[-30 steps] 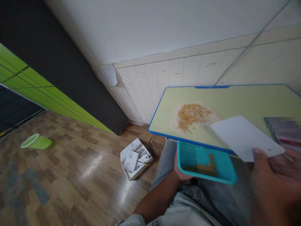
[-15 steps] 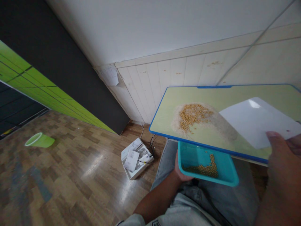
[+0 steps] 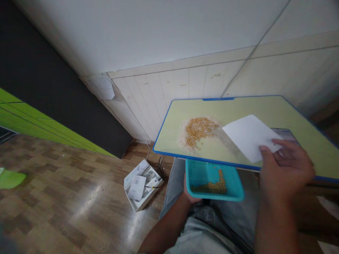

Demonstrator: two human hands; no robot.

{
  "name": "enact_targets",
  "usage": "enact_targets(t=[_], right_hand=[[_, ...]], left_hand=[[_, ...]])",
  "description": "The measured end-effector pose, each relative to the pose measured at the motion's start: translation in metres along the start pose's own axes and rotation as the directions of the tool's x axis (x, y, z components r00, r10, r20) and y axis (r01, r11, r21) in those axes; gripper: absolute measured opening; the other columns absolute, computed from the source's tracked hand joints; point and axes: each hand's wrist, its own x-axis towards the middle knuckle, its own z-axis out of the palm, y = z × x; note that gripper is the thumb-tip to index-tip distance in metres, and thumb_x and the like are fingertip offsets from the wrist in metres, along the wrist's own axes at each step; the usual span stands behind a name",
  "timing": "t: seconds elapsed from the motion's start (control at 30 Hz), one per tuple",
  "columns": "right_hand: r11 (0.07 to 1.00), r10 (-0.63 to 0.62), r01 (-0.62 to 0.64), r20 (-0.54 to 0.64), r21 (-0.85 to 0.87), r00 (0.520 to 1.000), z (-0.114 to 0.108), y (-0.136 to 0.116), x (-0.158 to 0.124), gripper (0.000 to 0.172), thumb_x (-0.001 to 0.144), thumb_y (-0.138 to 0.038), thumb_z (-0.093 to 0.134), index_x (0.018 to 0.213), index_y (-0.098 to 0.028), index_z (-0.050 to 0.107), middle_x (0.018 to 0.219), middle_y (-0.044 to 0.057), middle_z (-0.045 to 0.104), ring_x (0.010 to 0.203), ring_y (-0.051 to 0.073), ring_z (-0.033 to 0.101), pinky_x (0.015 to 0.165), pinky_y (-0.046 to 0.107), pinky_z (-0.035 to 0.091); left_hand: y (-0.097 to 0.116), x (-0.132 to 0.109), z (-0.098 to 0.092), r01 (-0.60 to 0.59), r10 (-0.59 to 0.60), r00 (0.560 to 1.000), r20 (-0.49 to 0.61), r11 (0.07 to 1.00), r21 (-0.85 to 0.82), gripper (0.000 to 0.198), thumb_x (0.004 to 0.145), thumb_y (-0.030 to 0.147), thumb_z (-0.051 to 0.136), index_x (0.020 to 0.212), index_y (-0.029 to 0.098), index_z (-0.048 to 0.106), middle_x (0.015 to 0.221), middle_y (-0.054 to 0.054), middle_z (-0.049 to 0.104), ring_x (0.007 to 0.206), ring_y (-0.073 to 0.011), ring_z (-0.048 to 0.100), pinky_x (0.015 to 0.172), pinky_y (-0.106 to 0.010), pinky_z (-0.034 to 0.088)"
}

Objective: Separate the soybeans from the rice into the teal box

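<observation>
My left hand [image 3: 191, 198] grips the left end of a teal plastic tray [image 3: 237, 193], held over my lap against the table's front edge. Yellow soybeans [image 3: 215, 187] lie along the tray's near side and right part. On the small table is a pile of soybeans [image 3: 197, 130] mixed with pale fine grains [image 3: 182, 139], which look like rice. My right hand [image 3: 287, 164] pinches a white card [image 3: 249, 137] between thumb and fingers. The card is tilted above the table, its left corner beside the pile, over a thin spread of grains.
The pale green folding table [image 3: 267, 106] has a blue rim and stands against the wall. A dark flat item [image 3: 287, 134] lies on it behind the right hand. On the floor are an open white box [image 3: 143, 185] with cables and a green bin [image 3: 12, 178].
The view has turned to the right, so more of the table and my right hand shows. The white card sits at a different angle, its glare gone. Tray and pile look the same.
</observation>
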Motion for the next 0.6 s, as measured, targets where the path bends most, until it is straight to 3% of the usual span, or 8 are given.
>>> enact_targets(t=[0.07,0.17,0.37,0.47,0.6], right_hand=[[1.000,0.027,-0.026,0.078,-0.014,0.997,-0.006,-0.001,-0.006,0.034,0.078,-0.045,0.103,0.102,-0.023,0.094,0.093,0.009,0.085,0.079,0.027,0.076,0.065,0.036,0.059],[0.994,0.054,-0.043,0.114,-0.099,0.992,-0.010,-0.001,-0.010,0.035,0.082,-0.048,0.096,0.105,-0.022,0.099,0.073,0.000,0.069,0.064,0.021,0.064,0.058,0.031,0.049],[0.996,0.047,-0.034,0.176,-0.077,0.983,-0.015,0.002,-0.010,0.044,0.086,-0.048,0.096,0.119,-0.019,0.098,0.067,-0.005,0.057,0.060,0.018,0.056,0.057,0.030,0.045],[0.998,0.015,-0.001,0.223,-0.062,0.975,-0.017,0.005,-0.011,0.048,0.088,-0.048,0.097,0.128,-0.020,0.096,0.068,-0.007,0.055,0.059,0.019,0.056,0.056,0.030,0.046],[0.997,-0.011,0.027,0.232,-0.069,0.973,-0.016,0.007,-0.014,0.042,0.088,-0.045,0.093,0.124,-0.022,0.097,0.067,-0.007,0.056,0.056,0.016,0.053,0.053,0.028,0.044]], left_hand=[[-0.008,0.005,-0.008,0.019,-0.019,0.999,0.027,0.999,-0.026,0.067,0.097,0.080,0.087,0.134,0.024,0.099,0.153,-0.023,0.098,0.186,-0.0543,0.060,0.155,-0.074,0.044],[-0.014,0.009,-0.016,0.030,-0.026,0.998,0.053,0.997,-0.068,0.063,0.095,0.082,0.089,0.123,0.026,0.098,0.152,-0.021,0.098,0.184,-0.0537,0.063,0.154,-0.076,0.045],[-0.009,0.006,-0.012,0.038,-0.032,0.998,0.047,0.989,-0.145,0.054,0.100,0.072,0.086,0.118,0.023,0.099,0.165,-0.017,0.094,0.181,-0.0524,0.066,0.149,-0.069,0.056],[-0.009,0.005,-0.008,0.026,-0.027,1.000,-0.005,0.982,-0.189,0.048,0.105,0.068,0.083,0.118,0.025,0.099,0.158,-0.015,0.097,0.176,-0.0489,0.072,0.148,-0.068,0.057],[-0.012,0.006,-0.008,0.018,-0.048,0.994,-0.101,0.961,-0.277,0.047,0.119,0.056,0.066,0.116,0.022,0.099,0.146,-0.015,0.101,0.169,-0.0452,0.077,0.144,-0.063,0.062]])
